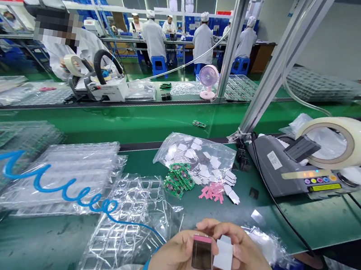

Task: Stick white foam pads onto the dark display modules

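My left hand (177, 260), a blue wrist strap at its wrist, grips a small flat display module (202, 255) with a dark face and a pink strip along its top edge. Close beside it, a small white rectangular piece (223, 255) with a narrower tab at the top is pinched by my right hand (249, 260). Both hands meet low in the view, near the table's front edge. Beyond them lie green circuit boards (178, 179), pink strips (213, 191) and a clear bag (198, 154) with more white pieces.
A grey tape dispenser (284, 169) with a large roll stands at right, its black cable crossing the table. Clear plastic trays (135, 205) and stacked trays (72, 168) lie at left under a coiled blue cord (81, 196). A co-worker (62, 38) is across the green conveyor belt (155, 124).
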The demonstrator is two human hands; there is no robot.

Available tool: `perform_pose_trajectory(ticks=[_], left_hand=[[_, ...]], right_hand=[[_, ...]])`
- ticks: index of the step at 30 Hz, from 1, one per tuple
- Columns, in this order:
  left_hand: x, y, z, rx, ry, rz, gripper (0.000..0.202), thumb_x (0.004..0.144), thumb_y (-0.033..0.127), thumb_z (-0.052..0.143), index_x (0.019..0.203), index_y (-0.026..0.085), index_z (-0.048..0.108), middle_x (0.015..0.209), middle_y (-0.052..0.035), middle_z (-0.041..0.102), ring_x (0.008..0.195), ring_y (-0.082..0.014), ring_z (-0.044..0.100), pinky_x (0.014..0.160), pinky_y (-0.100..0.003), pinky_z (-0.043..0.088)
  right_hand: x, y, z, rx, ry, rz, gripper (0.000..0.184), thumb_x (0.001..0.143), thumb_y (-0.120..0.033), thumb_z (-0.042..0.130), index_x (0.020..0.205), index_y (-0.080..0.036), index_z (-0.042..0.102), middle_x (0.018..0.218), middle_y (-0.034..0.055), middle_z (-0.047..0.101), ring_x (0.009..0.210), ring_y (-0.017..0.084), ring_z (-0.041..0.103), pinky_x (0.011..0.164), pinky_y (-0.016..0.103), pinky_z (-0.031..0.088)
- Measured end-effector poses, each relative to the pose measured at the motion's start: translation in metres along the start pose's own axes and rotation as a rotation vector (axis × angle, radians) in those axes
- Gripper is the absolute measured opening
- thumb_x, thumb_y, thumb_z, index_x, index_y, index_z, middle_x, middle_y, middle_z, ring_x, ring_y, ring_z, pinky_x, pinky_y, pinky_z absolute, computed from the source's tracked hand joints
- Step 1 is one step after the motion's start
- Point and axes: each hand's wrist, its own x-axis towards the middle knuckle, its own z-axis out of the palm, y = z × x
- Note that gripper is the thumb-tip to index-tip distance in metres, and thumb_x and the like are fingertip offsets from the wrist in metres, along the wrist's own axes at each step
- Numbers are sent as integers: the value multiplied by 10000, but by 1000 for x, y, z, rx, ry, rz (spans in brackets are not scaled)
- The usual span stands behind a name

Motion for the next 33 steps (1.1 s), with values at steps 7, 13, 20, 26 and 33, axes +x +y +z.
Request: perform_pose_trajectory(ticks=[7,13,20,26,33], left_hand=[[0,-4,-2,10,94,-27,332,783,352,593,955,76,657,1134,-154,612,1023,-259,583,834,-398,470],[4,-8,1,92,211,11,352,721,380,657,899,76,676,815,-93,670,791,-177,623,776,-325,461],[8,-8,7,159,264,100,308,723,338,664,902,88,678,761,-64,661,711,-117,585,688,-220,428],[7,-8,5,189,245,114,323,737,324,649,969,101,673,763,-65,655,687,-120,580,723,-251,434],[5,-9,-2,65,305,46,340,703,365,679,890,81,674,767,-83,659,730,-157,608,733,-308,455]], right_hand=[[-3,-21,-9,-99,303,-212,244,851,-428,488,957,-222,567,815,17,558,785,151,534,744,270,445],[-22,-51,26,-1142,67,-519,246,899,-407,409,1093,-261,446,945,48,573,931,207,553,867,368,435],[-19,-54,50,-1709,16,-546,175,855,-313,454,974,-207,526,807,34,637,881,219,607,912,376,429],[-15,-47,51,-1776,24,-552,179,869,-289,425,1000,-197,503,843,34,644,872,212,613,918,380,427],[-21,-51,33,-1458,99,-489,256,860,-307,479,1108,-247,459,957,64,604,915,223,587,825,328,481]])
